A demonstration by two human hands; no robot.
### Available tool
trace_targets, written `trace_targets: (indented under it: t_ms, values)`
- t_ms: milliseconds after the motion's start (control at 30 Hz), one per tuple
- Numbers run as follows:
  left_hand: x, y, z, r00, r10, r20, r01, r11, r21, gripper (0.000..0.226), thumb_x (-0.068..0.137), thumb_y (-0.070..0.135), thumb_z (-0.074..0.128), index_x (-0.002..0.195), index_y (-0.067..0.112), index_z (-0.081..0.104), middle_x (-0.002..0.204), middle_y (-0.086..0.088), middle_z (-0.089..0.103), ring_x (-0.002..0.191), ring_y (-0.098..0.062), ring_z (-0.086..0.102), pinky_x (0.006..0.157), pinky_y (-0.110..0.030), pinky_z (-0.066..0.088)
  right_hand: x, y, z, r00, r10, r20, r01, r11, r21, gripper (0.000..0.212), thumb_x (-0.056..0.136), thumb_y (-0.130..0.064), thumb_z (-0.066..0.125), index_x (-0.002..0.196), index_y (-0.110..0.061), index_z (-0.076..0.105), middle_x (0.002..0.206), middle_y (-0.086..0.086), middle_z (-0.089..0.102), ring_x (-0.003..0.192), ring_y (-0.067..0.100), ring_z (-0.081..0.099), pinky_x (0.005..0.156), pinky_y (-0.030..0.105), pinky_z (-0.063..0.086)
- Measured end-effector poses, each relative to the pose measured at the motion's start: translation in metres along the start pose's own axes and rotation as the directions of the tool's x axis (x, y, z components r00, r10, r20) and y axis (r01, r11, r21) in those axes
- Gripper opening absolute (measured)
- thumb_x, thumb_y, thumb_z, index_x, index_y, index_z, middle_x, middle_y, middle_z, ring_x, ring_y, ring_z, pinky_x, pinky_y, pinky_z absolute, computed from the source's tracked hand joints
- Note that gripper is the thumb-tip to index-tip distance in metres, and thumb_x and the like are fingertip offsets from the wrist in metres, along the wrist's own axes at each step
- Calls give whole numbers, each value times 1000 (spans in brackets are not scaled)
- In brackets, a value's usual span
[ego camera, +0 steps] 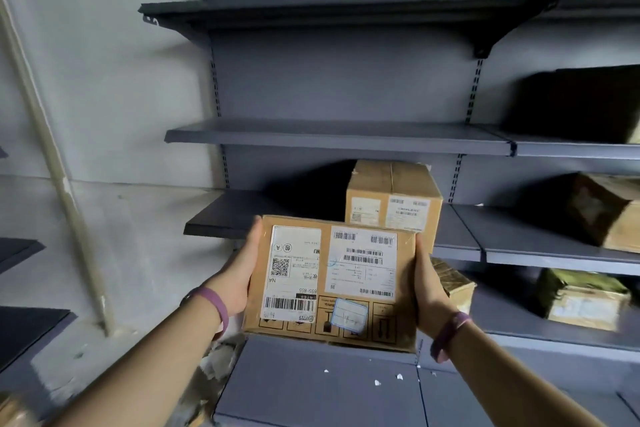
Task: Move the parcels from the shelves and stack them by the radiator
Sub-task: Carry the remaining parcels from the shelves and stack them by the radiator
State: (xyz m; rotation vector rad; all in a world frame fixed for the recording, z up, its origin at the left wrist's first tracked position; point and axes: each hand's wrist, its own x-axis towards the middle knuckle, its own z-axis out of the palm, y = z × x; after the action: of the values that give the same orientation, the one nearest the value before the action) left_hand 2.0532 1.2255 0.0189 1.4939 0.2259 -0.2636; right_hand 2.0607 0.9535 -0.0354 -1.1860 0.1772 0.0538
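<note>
1. Parcel (332,282), labelled cardboard: lower centre of frame, held up before the grey shelves (339,137).
2. Left hand (239,274): clasping its left side, thumb along the edge; fingers hidden behind.
3. Right hand (427,291): clasping the right side likewise.
4. Second parcel (393,201): on a shelf just behind.

A storeroom, probably for deliveries: grey metal shelving (339,137) carrying labelled cardboard parcels (393,201) against bare walls.
</note>
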Motion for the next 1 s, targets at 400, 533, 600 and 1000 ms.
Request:
trace_targets:
  t_ms: [400, 533, 600, 1000]
  values:
    - [66, -22, 260, 752, -229, 618, 132, 971, 200, 82, 82, 83, 28, 111, 20, 70, 114, -17, 71, 94, -33, 70, 80, -46, 56, -120, -50, -188, 764, -93, -638, 204, 973, 103, 76, 87, -78, 31, 115, -18, 68, 104, 10, 76, 87, 27, 74, 61, 38, 59]
    - [40, -38, 348, 488, -317, 813, 95, 945, 312, 84, 83, 82, 24, 118, 18, 66, 106, -16, 73, 101, -35, 66, 79, -43, 53, -198, -55, -224, 582, -112, -806, 314, 945, 95, 82, 84, -81, 31, 120, -17, 67, 113, 15, 72, 98, 34, 71, 78, 45, 59]
    - [19, -47, 382, 394, -328, 858, 29, 938, 346, 86, 77, 86, 29, 118, 19, 66, 106, -15, 74, 104, -32, 64, 84, -43, 52, -239, -54, -230, 483, -131, -866, 365, 929, 64, 80, 85, -80, 29, 117, -18, 69, 110, 13, 74, 96, 31, 72, 74, 41, 59]
    - [-155, -98, 527, -197, -308, 931, -122, 950, 288, 85, 92, 70, 14, 126, 7, 59, 112, -20, 69, 103, -35, 65, 81, -44, 56, -449, -57, -249, 21, -194, -981, 551, 821, -150, 79, 89, -76, 25, 122, -17, 66, 117, 16, 71, 105, 34, 68, 86, 48, 53]
